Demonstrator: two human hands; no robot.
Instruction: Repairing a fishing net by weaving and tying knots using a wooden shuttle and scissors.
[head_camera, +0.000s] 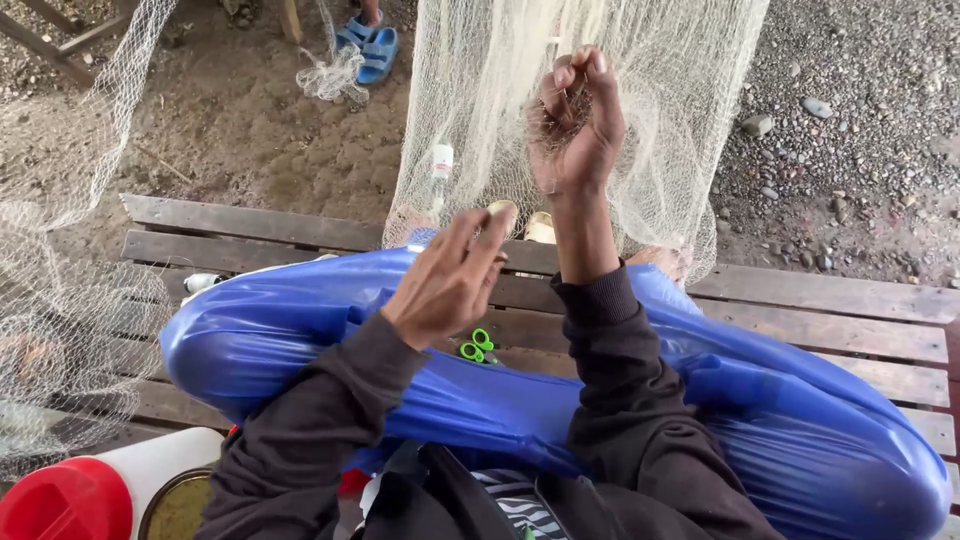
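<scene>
A pale fishing net (660, 110) hangs in front of me over a wooden bench (830, 300). My right hand (577, 120) is raised and pinches a bunched part of the net's mesh between its fingers. My left hand (448, 275) is lower, fingers together, holding a small pale netting needle (503, 209) near the net's lower edge. Shiny blue trousers (500, 390) cover my legs, which rest across the bench. Small green-handled scissors (477, 347) lie between my legs on the bench.
More net (60, 250) drapes at the left. A white container with a red lid (70, 497) and a round tin (178, 505) sit at lower left. Blue sandals (368, 45) on another person's feet stand on the dirt beyond; gravel lies at right.
</scene>
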